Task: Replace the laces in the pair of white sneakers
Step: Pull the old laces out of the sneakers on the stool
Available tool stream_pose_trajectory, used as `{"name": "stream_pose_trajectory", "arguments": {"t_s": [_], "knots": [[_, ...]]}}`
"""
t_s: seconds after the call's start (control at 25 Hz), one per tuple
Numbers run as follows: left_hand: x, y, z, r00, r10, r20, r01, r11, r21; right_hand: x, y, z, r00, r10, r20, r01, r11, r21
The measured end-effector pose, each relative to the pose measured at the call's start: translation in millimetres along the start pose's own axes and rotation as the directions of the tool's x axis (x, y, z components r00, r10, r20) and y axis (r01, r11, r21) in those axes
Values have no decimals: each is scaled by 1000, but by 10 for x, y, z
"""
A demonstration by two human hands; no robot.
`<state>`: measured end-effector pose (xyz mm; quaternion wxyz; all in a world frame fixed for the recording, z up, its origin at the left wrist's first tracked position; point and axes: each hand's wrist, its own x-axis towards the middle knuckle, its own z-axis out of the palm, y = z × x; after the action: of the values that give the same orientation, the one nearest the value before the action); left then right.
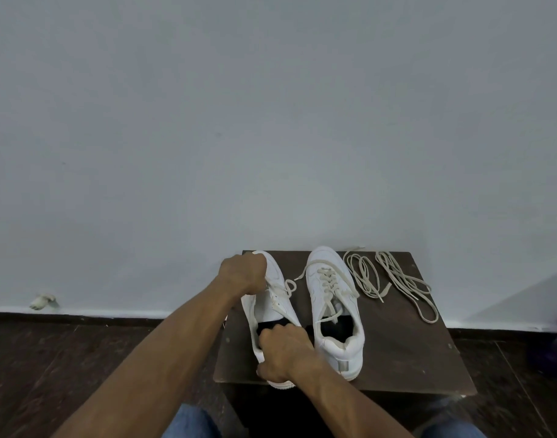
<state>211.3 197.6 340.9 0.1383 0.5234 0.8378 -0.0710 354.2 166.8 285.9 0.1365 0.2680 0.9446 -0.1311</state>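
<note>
- Soft, even, rather dim light is cast throughout; no glare is seen.
- The pale grey-blue painted wall [271, 121] is darkened toward the corners.
- Wide-angle bending is noticed at the edges; the right edge is blurred.

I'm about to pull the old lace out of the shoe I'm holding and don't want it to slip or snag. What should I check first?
1. Left sneaker steadied: ok, the right hand grips its heel.
2. Lace gripped: ok, the left hand is closed on it near the toe.
3. Lace untied: ok, a loose loop trails beside the shoe; how many eyelets it still runs through, cannot tell.
4. Right sneaker out of the way: ok, it stands apart, laced.
5. Loose laces at hand: ok, on the stool, right of the shoes.
</note>
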Motion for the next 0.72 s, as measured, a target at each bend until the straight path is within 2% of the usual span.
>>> {"name": "stream_pose_trajectory", "arguments": {"t_s": [0.04, 0.08, 0.12, 0.16, 0.2, 0.24, 0.28, 0.32, 0.36, 0.4, 0.44, 0.48, 0.52, 0.56, 0.6, 0.64, 0.72], "knots": [[-1, 2, 4, 999, -27, 39, 37, 961, -273, 6, -1, 3, 1000, 5, -5, -5, 1000, 8], [-34, -9, -27, 992, -58, 113, 115, 783, -612, 11, -4, 5, 1000, 9, -13, -9, 1000, 15], [-91, -50, -67, 983, -67, 172, 182, 499, -848, 12, -6, 5, 1000, 11, -18, -11, 1000, 21], [-144, -116, -94, 978, -78, 195, 208, 218, -954, 14, -8, 1, 1000, 11, -19, -10, 1000, 20], [-172, -194, -101, 973, -102, 207, 207, -9, -978, 20, -9, 0, 1000, 11, -17, -10, 1000, 17], [-199, -257, -101, 968, -120, 222, 207, -130, -970, 25, -10, -2, 1000, 13, -12, -13, 1000, 14], [-209, -300, -86, 963, -144, 228, 211, -122, -970, 33, -9, -3, 1000, 17, -6, -17, 1000, 14], [-223, -318, -79, 963, -172, 205, 215, 41, -976, 46, -8, -4, 1000, 21, -2, -21, 1000, 17], [-215, -321, -81, 970, -176, 167, 220, 350, -910, 57, 0, -8, 1000, 25, -4, -25, 999, 22], [-208, -326, -105, 982, -136, 133, 190, 672, -715, 62, 3, -14, 1000, 28, -6, -27, 999, 28], [-202, -325, -152, 993, -75, 91, 111, 857, -503, 65, 7, -17, 1000, 29, -7, -29, 999, 34], [-218, -315, -231, 998, -31, 48, 48, 909, -414, 69, 0, -11, 1000, 29, -9, -29, 999, 36], [-232, -316, -327, 1000, -14, -1, 12, 877, -481, 71, -4, -7, 999, 31, -13, -31, 999, 34], [-250, -315, -418, 998, -43, -41, 6, 756, -654, 65, -4, -3, 999, 31, -18, -30, 999, 35], [-267, -313, -488, 993, -99, -61, 5, 564, -826, 58, -3, 2, 999, 31, -22, -30, 999, 40], [-290, -316, -531, 985, -161, -56, 1, 331, -943, 53, -3, 1, 999, 30, -25, -29, 999, 44], [-301, -347, -489, 964, -262, 50, 3, -176, -984, 53, 0, 2, 999, 27, -22, -26, 999, 36]]}}
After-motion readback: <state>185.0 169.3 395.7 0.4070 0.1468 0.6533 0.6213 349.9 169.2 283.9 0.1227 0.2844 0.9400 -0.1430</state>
